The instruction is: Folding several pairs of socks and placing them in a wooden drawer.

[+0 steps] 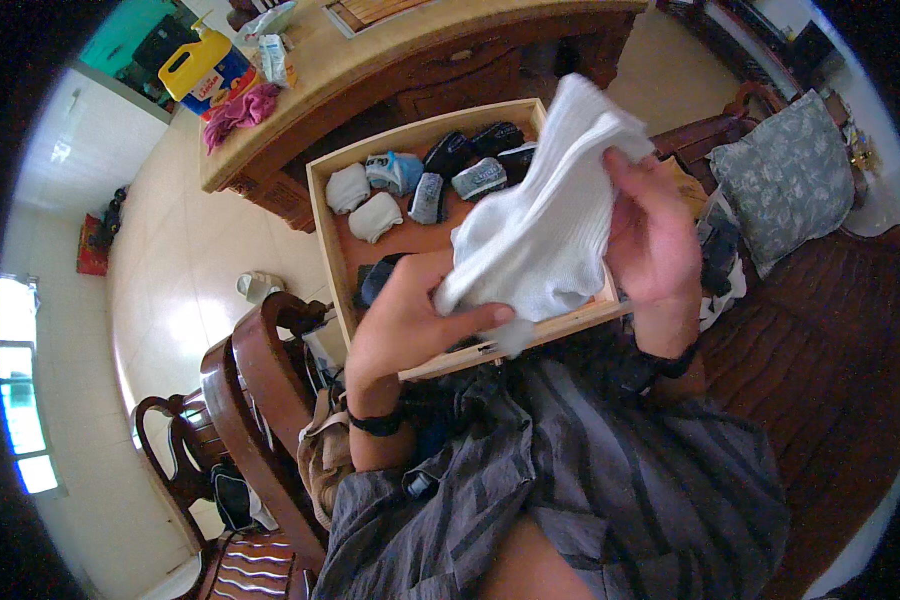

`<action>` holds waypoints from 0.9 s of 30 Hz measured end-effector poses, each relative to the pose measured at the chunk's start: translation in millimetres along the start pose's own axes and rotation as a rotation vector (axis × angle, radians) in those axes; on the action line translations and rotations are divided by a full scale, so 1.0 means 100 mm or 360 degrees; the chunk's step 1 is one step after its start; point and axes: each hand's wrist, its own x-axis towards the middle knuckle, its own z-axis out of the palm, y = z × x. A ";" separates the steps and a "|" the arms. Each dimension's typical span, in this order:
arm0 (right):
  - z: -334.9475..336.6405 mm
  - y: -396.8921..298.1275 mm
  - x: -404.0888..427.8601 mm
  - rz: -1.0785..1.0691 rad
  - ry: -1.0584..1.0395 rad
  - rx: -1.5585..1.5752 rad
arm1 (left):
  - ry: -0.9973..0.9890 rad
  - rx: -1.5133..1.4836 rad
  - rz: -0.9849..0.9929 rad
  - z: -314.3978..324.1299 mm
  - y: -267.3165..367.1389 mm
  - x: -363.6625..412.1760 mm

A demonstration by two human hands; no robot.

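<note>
A white ribbed sock [547,217] is held up between both my hands, its cuff toward the far right. My left hand [412,307] grips the toe end, thumb on top. Fingers of my right hand [652,232] are at the cuff side; this hand is slightly blurred. Below the sock lies a shallow wooden drawer box [326,232]. Rolled socks fill its far part: white ones [375,217], a blue one [395,172], grey ones [480,178] and black ones [448,154]. A dark rolled item [381,279] is partly hidden behind my left hand.
Beyond the box stands a stone-topped wooden table [330,90] bearing a yellow pump jug [208,71] and a pink cloth [241,116]. Carved wooden chairs [262,420] are at left. To the right, a grey patterned cushion [787,180] rests on a wooden bench [810,360] near piled clothing [720,262].
</note>
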 end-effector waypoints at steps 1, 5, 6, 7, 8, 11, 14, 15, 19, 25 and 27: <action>-0.05 -0.05 0.01 -0.0003 0.0003 -0.0004 | -0.0005 -0.0003 0.0003 -0.02 -0.02 -0.01; -0.35 -0.18 -0.02 -0.0233 0.0209 0.0040 | 0.0565 -0.0076 0.0118 -0.23 -0.02 -0.15; -0.40 -0.16 -0.03 -0.0254 0.0271 0.0021 | 0.0656 -0.0103 0.0195 -0.28 -0.05 -0.19; -0.45 -0.14 -0.04 -0.0275 0.0333 0.0002 | 0.0746 -0.0130 0.0272 -0.30 -0.08 -0.21; -0.52 -0.09 -0.05 -0.0215 0.0347 -0.0020 | 0.0761 -0.0127 0.0268 -0.30 -0.10 -0.20; -0.67 -0.01 -0.13 -0.0079 0.0458 -0.0361 | 0.0830 -0.0441 0.0360 -0.22 -0.15 -0.08; -0.55 0.00 -0.16 0.0054 0.0373 -0.0936 | 0.0871 -0.0665 0.0313 -0.19 -0.11 -0.05; -0.51 0.00 -0.17 0.0170 0.0248 -0.1372 | 0.0878 -0.0561 0.0317 -0.19 -0.11 -0.07; -0.46 0.25 -0.08 -0.0262 -0.0170 -0.2006 | 0.0596 -0.0478 0.0198 -0.11 0.01 -0.08; -0.05 0.55 0.00 -0.0403 -0.0416 -0.1992 | 0.0323 -0.0584 0.0173 -0.01 -0.07 0.03; -0.07 0.54 -0.02 -0.0289 -0.0254 -0.1794 | 0.0196 -0.0645 0.0335 -0.05 -0.09 0.00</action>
